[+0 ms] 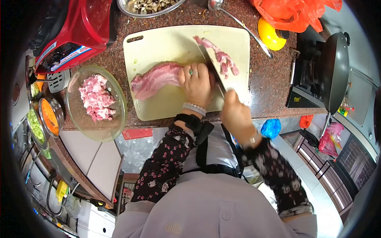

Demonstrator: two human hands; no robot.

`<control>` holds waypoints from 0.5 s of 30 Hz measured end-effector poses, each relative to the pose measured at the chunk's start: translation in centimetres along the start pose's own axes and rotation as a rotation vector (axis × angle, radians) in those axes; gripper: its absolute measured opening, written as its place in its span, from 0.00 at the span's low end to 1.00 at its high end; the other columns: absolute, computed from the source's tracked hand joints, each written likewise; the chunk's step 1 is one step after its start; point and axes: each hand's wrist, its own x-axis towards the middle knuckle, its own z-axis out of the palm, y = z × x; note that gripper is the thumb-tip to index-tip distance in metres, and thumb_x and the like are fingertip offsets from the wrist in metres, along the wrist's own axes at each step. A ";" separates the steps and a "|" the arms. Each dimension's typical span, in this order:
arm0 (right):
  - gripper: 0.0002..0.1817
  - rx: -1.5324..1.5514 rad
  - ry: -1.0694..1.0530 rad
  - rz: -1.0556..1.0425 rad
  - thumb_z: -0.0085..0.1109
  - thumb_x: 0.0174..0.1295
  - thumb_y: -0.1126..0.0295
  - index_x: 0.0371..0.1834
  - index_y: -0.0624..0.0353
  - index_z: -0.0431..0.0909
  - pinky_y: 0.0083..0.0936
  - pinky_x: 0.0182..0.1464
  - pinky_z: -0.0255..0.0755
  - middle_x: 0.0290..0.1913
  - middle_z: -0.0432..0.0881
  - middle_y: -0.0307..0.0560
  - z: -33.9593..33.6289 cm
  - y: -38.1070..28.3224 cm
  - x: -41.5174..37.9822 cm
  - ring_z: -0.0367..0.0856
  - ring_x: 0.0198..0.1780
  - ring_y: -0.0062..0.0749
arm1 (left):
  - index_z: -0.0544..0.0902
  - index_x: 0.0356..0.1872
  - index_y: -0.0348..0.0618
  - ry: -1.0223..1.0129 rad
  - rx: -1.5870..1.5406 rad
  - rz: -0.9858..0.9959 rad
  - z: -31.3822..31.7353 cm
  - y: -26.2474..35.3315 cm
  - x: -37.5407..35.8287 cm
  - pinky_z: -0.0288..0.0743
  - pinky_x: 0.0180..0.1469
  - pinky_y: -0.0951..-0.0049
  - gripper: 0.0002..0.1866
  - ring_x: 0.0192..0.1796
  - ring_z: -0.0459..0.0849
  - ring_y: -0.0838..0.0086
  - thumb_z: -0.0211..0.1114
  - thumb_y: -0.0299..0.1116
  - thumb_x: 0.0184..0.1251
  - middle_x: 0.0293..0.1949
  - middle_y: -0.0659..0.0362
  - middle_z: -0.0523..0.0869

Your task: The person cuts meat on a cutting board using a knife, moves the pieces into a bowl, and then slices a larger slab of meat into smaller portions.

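A long slab of raw pink meat (156, 80) lies across the pale cutting board (158, 43). My left hand (197, 84), with a ring and a beaded bracelet, presses on its right end with the fingers curled. My right hand (237, 115) is wrapped round the handle of a knife (212, 67), whose blade stands just right of my left fingers. Thin cut strips of meat (224, 59) lie on the board to the right of the blade. Left of the board, a glass dish (75, 115) holds small chunks of meat (96, 97).
Behind the board are a metal bowl of chopped mushrooms (152, 7) and a ladle (248, 29). A yellow bottle (271, 35) and red plastic bags (291, 14) stand back right, near a wok (335, 71). A red appliance (81, 35) is at back left.
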 end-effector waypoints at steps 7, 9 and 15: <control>0.11 -0.067 -0.003 -0.033 0.52 0.56 0.76 0.41 0.61 0.65 0.31 0.22 0.76 0.31 0.77 0.50 0.6 1.4 -2.4 0.82 0.22 0.41 | 0.73 0.32 0.42 0.041 -0.004 -0.003 0.0 0.1 -0.1 0.63 0.56 0.56 0.09 0.46 0.74 0.60 0.61 0.32 0.53 0.37 0.54 0.77; 0.12 -0.087 -0.040 -0.021 0.51 0.56 0.76 0.42 0.61 0.65 0.31 0.22 0.76 0.32 0.77 0.50 0.7 1.7 -3.6 0.82 0.22 0.41 | 0.73 0.33 0.42 0.047 -0.015 -0.011 0.3 0.1 -0.4 0.63 0.56 0.56 0.08 0.46 0.74 0.59 0.61 0.31 0.53 0.37 0.54 0.77; 0.15 0.051 0.124 -0.097 0.50 0.62 0.71 0.48 0.65 0.62 0.44 0.25 0.75 0.26 0.79 0.61 -1.4 -1.2 6.2 0.81 0.24 0.54 | 0.73 0.33 0.41 0.091 -0.147 0.010 -0.3 -0.6 -0.9 0.62 0.55 0.55 0.07 0.46 0.74 0.57 0.60 0.30 0.57 0.37 0.53 0.78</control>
